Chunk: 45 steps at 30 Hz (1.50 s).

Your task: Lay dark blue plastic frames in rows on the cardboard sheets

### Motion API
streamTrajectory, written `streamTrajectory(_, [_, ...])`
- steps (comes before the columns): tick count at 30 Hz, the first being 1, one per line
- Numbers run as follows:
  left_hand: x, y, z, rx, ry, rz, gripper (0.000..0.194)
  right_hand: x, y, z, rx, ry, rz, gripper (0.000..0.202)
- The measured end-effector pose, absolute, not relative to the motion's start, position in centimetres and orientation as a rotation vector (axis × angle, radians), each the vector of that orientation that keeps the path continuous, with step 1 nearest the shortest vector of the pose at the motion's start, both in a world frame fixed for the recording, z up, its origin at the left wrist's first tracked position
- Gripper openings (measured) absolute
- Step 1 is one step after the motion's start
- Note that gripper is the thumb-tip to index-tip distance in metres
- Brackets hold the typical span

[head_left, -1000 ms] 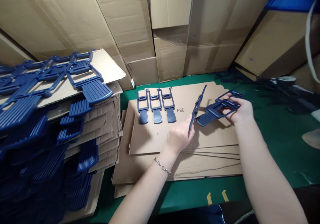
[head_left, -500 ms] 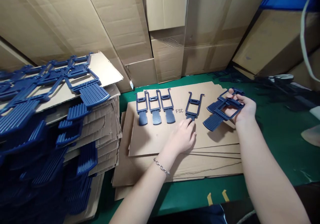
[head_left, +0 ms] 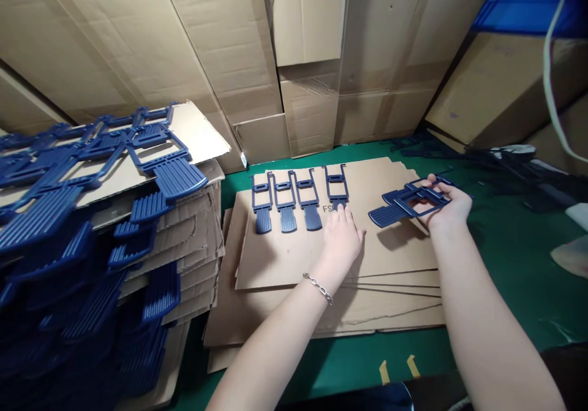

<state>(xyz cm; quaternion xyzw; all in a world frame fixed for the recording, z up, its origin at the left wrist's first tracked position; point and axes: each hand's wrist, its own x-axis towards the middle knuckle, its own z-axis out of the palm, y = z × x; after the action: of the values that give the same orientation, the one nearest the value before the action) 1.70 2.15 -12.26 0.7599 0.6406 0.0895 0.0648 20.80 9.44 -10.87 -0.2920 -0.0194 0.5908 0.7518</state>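
Observation:
My left hand [head_left: 342,236] is closed over the ribbed paddle end of a dark blue plastic frame [head_left: 337,181], which lies on the top cardboard sheet [head_left: 280,261]. That frame's hooked arms point away from me, and my fingers hide most of its paddle. Left of it, three like frames [head_left: 283,199] lie side by side in a row, paddles toward me. At the right, my right hand [head_left: 449,206] grips a few more blue plastic frames [head_left: 390,215] by their open ends, overlapping and raised above the cardboard.
A tall stack of cardboard layers [head_left: 197,227] loaded with blue frames [head_left: 177,178] rises at the left. Cardboard boxes [head_left: 229,37] wall off the back. Dark parts [head_left: 427,147] lie on the green table [head_left: 514,264] at the back right. Two yellow tape strips [head_left: 413,365] mark the near edge.
My left hand has moved the single frame left and straightened it, closer to the row of three. The frames in my right hand have tilted flatter. The view has shifted slightly.

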Motion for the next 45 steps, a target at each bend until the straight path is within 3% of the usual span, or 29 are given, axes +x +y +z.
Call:
streamTrajectory(7, [1.6,2.3,-12.6,2.303,1.996,0.178,0.070,20.9,9.8,-11.4,-0.610,-0.070,1.343,0.022])
streamTrajectory(13, [1.8,2.2,-12.8,2.288,2.061,0.145,0.066,20.7,9.6,-11.2,-0.647,-0.100,1.376,0.023])
streamTrajectory(20, [1.8,1.9,-13.2,2.282,2.075,0.240,0.065,20.5,9.8,-11.5,-0.645,-0.147,1.376,0.025])
streamTrajectory(25, [1.7,1.1,-13.5,2.355,2.146,0.458,0.057,19.7,9.4,-10.8,-0.940,-0.244,1.476,0.024])
streamTrajectory(29, [1.7,-0.1,-13.4,2.606,1.919,0.673,0.053,18.9,8.8,-10.1,-1.152,-0.479,1.557,0.024])
streamTrajectory(35, [1.6,-0.3,-13.3,2.771,1.404,0.648,0.047,18.8,8.7,-10.6,-1.290,-0.639,1.626,0.021])
streamTrajectory(41, [1.5,0.5,-13.6,2.684,1.279,0.874,0.038,18.2,8.3,-10.2,-1.191,-0.608,1.717,0.018])
streamTrajectory(45, [1.4,0.4,-13.6,2.654,1.295,0.844,0.035,17.7,8.2,-10.3,-1.167,-0.633,1.703,0.019])
